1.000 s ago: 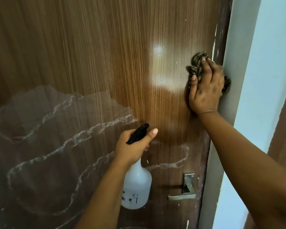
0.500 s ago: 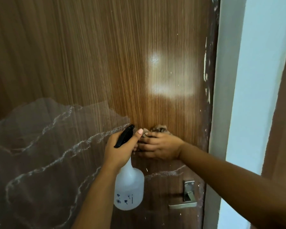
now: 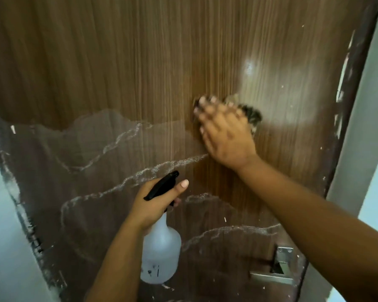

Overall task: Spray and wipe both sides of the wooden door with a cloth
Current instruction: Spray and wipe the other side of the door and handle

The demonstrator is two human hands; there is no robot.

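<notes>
The wooden door (image 3: 122,68) fills the view, brown with vertical grain. Its lower half is hazy, with white streaks. My right hand (image 3: 225,136) presses a dark patterned cloth (image 3: 252,114) flat against the door at mid height, fingers spread and blurred. The cloth shows only past my fingers at the right. My left hand (image 3: 155,203) grips the black trigger head of a translucent white spray bottle (image 3: 160,258), held upright below and left of the cloth.
A metal lever handle (image 3: 275,273) sits at the door's lower right. The door's worn, paint-flecked edge (image 3: 345,110) meets a pale wall (image 3: 371,105) on the right. Another pale wall (image 3: 7,236) lies at lower left.
My right hand swept the cloth from the door's right edge down to beside the bottle, then up and right to mid door. The left hand with the bottle stayed about where it was.
</notes>
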